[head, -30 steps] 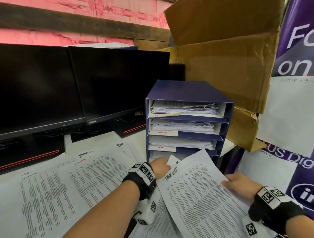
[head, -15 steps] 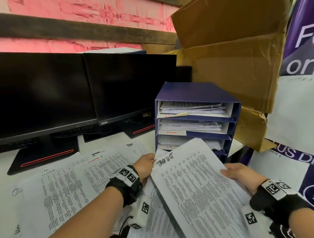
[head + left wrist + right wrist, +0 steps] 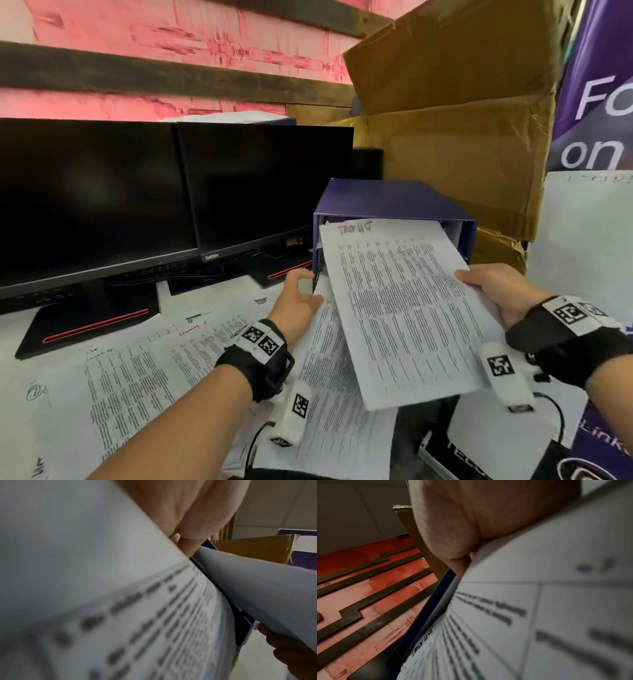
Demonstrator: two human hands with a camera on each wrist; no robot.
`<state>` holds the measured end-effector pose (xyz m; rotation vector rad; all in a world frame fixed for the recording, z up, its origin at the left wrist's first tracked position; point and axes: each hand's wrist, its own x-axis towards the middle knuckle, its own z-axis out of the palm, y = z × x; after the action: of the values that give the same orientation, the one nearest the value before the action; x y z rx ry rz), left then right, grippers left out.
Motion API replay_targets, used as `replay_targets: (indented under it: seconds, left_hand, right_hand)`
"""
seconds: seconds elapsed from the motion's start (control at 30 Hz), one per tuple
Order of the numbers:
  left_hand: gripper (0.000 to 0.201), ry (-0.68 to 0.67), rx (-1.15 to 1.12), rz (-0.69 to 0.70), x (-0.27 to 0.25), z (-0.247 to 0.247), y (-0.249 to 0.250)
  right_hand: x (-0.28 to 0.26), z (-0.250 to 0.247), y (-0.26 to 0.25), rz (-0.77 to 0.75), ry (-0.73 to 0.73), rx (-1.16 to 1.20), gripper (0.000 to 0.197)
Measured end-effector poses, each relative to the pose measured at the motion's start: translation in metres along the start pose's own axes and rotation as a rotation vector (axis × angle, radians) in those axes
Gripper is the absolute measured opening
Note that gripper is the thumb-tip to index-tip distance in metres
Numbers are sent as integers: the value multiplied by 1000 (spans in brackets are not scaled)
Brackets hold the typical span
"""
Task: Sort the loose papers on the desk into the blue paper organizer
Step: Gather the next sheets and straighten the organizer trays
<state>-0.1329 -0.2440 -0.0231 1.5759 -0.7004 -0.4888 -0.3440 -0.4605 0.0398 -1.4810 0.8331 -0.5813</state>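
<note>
The blue paper organizer stands on the desk at centre right. A printed sheet headed "Task list" leans up against its front, top edge at the uppermost slot, and hides the lower slots. My right hand pinches this sheet's right edge, thumb on top. My left hand is beside the organizer's lower left corner, fingers curled at the raised edge of a second printed sheet. In the left wrist view that second sheet runs under my palm. The right wrist view shows the Task list sheet against the organizer.
Two dark monitors stand at the left on red-trimmed bases. More printed sheets cover the desk in front of them. A large cardboard box rises behind the organizer, a purple banner at the right.
The Task list sheet has risen from low over the desk to the organizer's top slot. My left hand has come off its left edge and moved up beside the organizer.
</note>
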Motion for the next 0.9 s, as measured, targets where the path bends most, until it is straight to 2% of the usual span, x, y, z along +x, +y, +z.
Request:
replay_targets:
  seconds: [0.1, 0.17, 0.23, 0.33, 0.4, 0.5, 0.6, 0.67, 0.73, 0.83, 0.9]
  left_hand:
    - [29, -78, 94, 24, -8, 1, 4]
    - [29, -99, 111, -20, -11, 2, 11]
    - [22, -146, 19, -96, -12, 4, 18]
    - [48, -233, -131, -206, -9, 8, 26]
    - [48, -262, -159, -181, -8, 11, 31]
    - [24, -190, -50, -90, -6, 17, 42]
    - [19, -80, -112, -92, -1, 20, 48]
    - [20, -21, -172, -107, 3, 22, 52]
    - [25, 11, -161, -110, 6, 26, 57]
    - [40, 61, -161, -147, 9, 26, 57]
    - [49, 48, -239, -203, 8, 21, 53]
  right_hand:
    - [4, -3, -7, 16, 86, -111, 14]
    - [6, -4, -9, 24, 121, -129, 14]
    - [7, -2, -10, 8, 126, -77, 16]
    - [19, 2, -13, -29, 184, -20, 25]
    - [35, 3, -12, -58, 210, -9, 36]
    - [42, 0, -10, -29, 166, 46, 50]
    - [3, 7, -16, 38, -2, 8, 48]
    - [-14, 2, -9, 83, -140, -92, 35]
    - [-20, -6, 1, 111, -191, -110, 30]
    - [-15, -8, 4, 57, -145, 26, 28]
    - [-12, 2, -5, 23, -112, 156, 27]
